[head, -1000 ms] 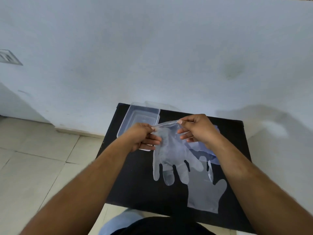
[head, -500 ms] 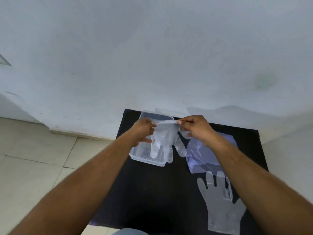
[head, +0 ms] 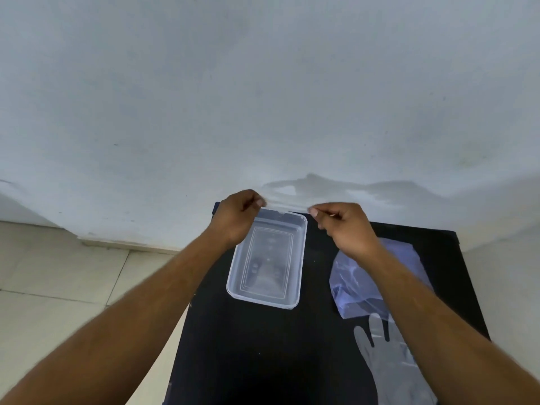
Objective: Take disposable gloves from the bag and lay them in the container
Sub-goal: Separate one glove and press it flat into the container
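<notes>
Clear glove (head: 270, 258) draped in container (head: 301, 252) — cuff pinched between both hands' fingers (head: 258, 203)

Container (head: 267, 260) left of bag (head: 377, 276) on table (head: 263, 361)

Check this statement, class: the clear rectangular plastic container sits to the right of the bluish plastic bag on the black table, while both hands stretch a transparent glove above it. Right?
One thing is wrong. In the head view, the clear rectangular plastic container sits to the left of the bluish plastic bag, not the right. The rest holds: both hands stretch a transparent glove above it, over the black table.
</notes>
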